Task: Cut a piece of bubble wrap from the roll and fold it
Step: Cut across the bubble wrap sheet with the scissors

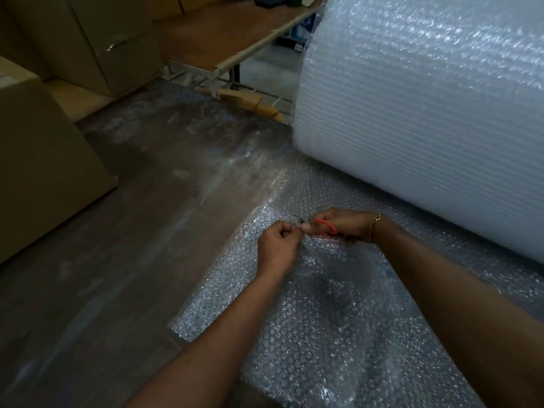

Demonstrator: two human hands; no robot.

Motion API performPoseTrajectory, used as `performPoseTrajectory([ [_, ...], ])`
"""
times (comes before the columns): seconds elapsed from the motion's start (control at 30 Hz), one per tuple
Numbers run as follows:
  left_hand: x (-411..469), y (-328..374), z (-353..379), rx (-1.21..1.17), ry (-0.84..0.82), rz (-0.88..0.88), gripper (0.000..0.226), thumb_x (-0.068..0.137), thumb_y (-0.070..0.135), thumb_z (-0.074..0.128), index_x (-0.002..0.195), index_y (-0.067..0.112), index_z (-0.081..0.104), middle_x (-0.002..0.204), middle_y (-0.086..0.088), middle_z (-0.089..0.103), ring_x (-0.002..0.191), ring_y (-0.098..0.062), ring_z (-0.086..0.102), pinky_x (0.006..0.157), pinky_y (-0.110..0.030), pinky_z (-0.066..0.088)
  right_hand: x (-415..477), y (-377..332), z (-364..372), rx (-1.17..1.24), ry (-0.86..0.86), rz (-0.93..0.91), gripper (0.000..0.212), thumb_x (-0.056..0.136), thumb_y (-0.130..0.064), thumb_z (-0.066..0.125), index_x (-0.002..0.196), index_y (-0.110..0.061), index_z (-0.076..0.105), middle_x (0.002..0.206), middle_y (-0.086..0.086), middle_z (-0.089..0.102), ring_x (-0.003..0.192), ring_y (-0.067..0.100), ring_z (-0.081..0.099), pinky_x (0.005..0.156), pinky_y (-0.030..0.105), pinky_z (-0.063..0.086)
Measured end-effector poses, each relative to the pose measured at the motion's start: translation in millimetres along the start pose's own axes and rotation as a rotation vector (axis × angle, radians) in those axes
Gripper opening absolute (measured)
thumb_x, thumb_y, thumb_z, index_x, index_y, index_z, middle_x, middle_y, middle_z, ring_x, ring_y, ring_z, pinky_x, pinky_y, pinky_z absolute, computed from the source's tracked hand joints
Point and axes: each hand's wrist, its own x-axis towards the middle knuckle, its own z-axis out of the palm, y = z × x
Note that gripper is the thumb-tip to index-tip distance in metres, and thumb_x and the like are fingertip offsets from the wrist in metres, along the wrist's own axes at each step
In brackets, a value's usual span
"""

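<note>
A huge roll of bubble wrap (pixel 421 92) lies on the floor at the right. A sheet of bubble wrap (pixel 309 328) runs from under it toward me across the floor. My left hand (pixel 278 247) pinches the sheet's raised edge in a closed fist. Just to its right, my right hand (pixel 338 223) grips small scissors with red handles (pixel 323 224). The short metal blades (pixel 300 219) point left into the wrap, right beside my left fingers. A gold bracelet sits on my right wrist.
Large cardboard boxes (pixel 44 172) stand at the left, with more stacked at the back left. A low wooden table with a metal frame (pixel 235 54) stands behind the roll. A dark, scuffed floor (pixel 132 231) stretches to the left of the sheet.
</note>
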Motion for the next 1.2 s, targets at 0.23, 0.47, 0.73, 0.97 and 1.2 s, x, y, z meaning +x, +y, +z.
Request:
performPoseTrajectory([
  [0.23,0.0,-3.4,-1.0,-0.023,-0.01,-0.003,0.018,0.089,0.025,0.072,0.078,0.012,0.068,0.079,-0.014,0.071,0.067,-0.023,0.063,0.07,-0.046,0.056,1.1,-2.6,-1.6,-0.028,0.009,-0.025,0.049,0.079,-0.067,0.068,0.084,-0.02,0.056,0.059,-0.001,0.04,0.047,0.011,0.033,0.043,0.02,0.024],
  [0.47,-0.5,-5.2,-1.5,-0.005,-0.017,0.019,0.018,0.09,0.022,0.07,0.073,0.019,0.064,0.067,0.001,0.062,0.059,-0.012,0.054,0.059,-0.028,0.043,0.0,-3.9,-5.5,-0.032,0.029,-0.007,0.051,0.073,-0.077,0.07,0.078,-0.026,0.065,0.058,-0.001,0.044,0.047,0.012,0.033,0.046,0.022,0.023],
  [0.73,-0.3,-8.7,-0.7,0.004,-0.019,0.041,0.016,0.09,0.02,0.069,0.075,0.019,0.064,0.065,0.004,0.058,0.056,-0.01,0.05,0.055,-0.026,0.039,11.9,-8.9,-1.3,-0.004,-0.003,0.03,0.065,0.063,-0.089,0.068,0.076,-0.026,0.063,0.063,0.011,0.045,0.048,0.017,0.036,0.049,0.026,0.026],
  [0.97,-1.1,-10.7,-0.3,-0.034,-0.025,0.042,0.015,0.091,0.02,0.069,0.079,0.012,0.067,0.064,0.004,0.058,0.055,-0.009,0.049,0.054,-0.025,0.039,11.1,-8.0,-1.2,-0.014,0.032,-0.015,0.048,0.076,-0.069,0.07,0.08,-0.022,0.065,0.057,0.001,0.048,0.045,0.011,0.037,0.044,0.021,0.026],
  [1.2,-1.2,-13.8,-2.3,-0.038,-0.028,0.04,0.014,0.09,0.021,0.069,0.079,0.012,0.067,0.065,0.003,0.058,0.057,-0.013,0.049,0.058,-0.03,0.039,13.1,-15.3,-0.3,0.009,-0.024,0.004,0.056,0.066,-0.082,0.069,0.069,-0.027,0.064,0.057,0.004,0.052,0.045,0.015,0.036,0.045,0.025,0.025],
])
